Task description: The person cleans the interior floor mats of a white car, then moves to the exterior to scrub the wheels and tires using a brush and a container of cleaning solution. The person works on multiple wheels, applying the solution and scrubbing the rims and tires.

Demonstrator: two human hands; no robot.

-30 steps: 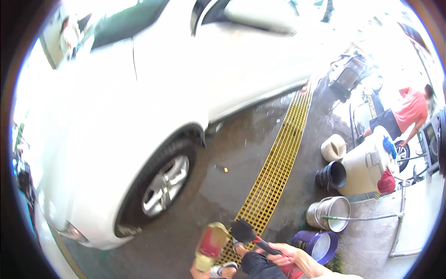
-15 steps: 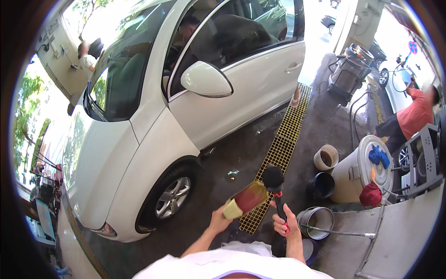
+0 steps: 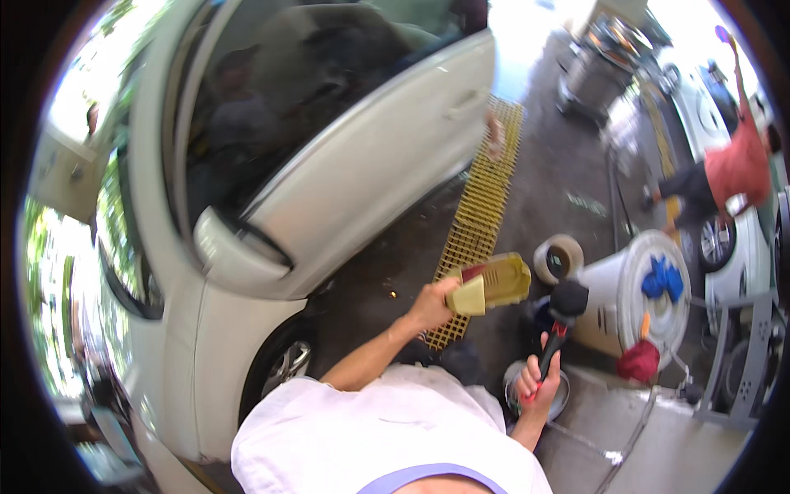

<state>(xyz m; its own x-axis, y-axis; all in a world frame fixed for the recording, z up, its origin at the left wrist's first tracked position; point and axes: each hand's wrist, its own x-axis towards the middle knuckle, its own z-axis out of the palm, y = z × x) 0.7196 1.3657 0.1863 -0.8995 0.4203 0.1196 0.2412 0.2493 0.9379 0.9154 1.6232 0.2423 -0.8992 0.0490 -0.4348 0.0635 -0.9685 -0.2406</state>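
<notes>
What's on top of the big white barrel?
The barrel has a blue bundle and narrow orange piece on its lid, with a dark red bundle at the rim. The lid hides whatever is inside.

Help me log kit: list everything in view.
Car: 1, white, left
Other cars: unclear, white, right
Floor grating: 1, yellow, centre
Lidded bin: 1, white, right
Cloths: 2, blue, red, at bin
Buckets: 3, beige, dark, pale, beside bin
Machine: 1, grey, top right
Rack: 1, grey, right
Worker: 1, red shirt, right
Plastic container: 1, yellow, red, centre
Brush: 1, black, red, centre
Left hand: 1, bare, on container
Right hand: 1, bare, on brush
</notes>
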